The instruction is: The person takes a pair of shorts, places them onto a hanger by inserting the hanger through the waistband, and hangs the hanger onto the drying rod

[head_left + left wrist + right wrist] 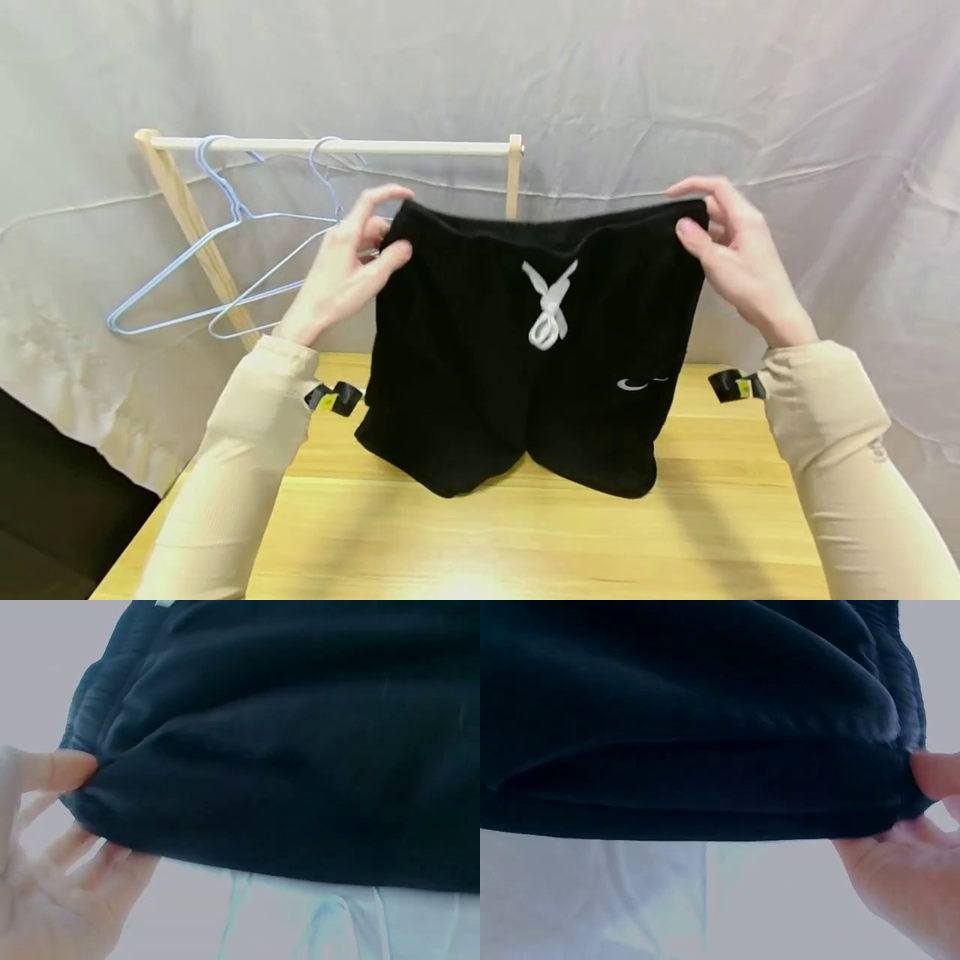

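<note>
Black cloth shorts (450, 358) hang mid-view: left hand (348, 262) pinching the waistband (480, 232) at 10 o'clock, right hand (742, 254) pinching at 2. Probably light, limp, not slippery; best held by both waistband corners.

The black shorts (465, 358) I hold are matt cloth and look soft. Their waistband (124, 697) is bumpy, with little ridges. The drawstring (550, 312) looks like woven cloth cord. I can't tell if the swoosh (632, 385) is sewn or printed. My surface (420, 542) is smooth wood with grain lines and a shiny bright spot. The rack leg (177, 193) is plain, pale wood. The hangers (159, 281) look smooth, maybe plastic or coated metal. The backdrop (637, 92) is wrinkly cloth. My sleeves (251, 425) are thin, matt cloth.
</note>
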`<state>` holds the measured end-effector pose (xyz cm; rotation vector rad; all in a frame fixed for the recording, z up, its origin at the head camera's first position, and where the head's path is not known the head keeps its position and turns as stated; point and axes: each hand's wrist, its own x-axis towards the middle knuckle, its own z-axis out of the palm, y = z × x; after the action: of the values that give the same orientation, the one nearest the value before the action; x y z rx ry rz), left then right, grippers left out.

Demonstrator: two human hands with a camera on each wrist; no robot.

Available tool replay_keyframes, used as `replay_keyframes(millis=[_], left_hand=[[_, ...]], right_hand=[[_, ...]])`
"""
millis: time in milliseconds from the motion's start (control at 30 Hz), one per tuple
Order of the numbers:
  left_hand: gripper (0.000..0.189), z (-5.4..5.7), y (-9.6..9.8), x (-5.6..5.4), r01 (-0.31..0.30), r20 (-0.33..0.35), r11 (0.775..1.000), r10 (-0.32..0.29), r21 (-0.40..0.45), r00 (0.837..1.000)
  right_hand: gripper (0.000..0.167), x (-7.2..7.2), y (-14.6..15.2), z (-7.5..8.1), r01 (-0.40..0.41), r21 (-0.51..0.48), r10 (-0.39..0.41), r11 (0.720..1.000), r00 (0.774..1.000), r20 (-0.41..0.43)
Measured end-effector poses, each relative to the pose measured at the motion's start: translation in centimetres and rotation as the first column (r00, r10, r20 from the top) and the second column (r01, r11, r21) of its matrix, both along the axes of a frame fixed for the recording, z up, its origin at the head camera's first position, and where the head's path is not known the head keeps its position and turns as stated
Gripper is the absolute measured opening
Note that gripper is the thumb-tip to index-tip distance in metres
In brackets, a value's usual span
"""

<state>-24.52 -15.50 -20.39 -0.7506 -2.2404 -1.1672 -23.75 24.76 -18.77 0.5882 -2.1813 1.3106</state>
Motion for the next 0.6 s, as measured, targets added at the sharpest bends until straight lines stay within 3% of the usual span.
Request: replay_keyframes(millis=[100,233,433,600], left_hand=[[0.053,-1.9,-0.2,0.2,-0.013,-0.051,0.985,0.005,-0.174,0.999],[0.044,-4.7,-0.2,0.4,-0.028,-0.123,0.958,-0.008,-0.286,0.992],[0.037,-8.8,0.0,1.4,-0.039,-0.169,0.951,-0.014,-0.306,0.986],[0.025,-12.8,0.5,2.4,-0.157,-0.224,0.965,0.109,-0.209,0.968]], right_hand=[[0.029,0.5,-0.1,-2.0,0.034,0.165,-0.024,0.986,0.998,-0.063],[0.022,0.9,-0.1,-5.1,0.04,0.239,-0.006,0.97,0.99,-0.141],[0.02,1.8,-0.2,-9.1,0.078,0.312,-0.039,0.947,0.991,-0.129],[0.028,3.1,-0.1,-12.4,0.133,0.398,-0.095,0.908,0.989,-0.114]])
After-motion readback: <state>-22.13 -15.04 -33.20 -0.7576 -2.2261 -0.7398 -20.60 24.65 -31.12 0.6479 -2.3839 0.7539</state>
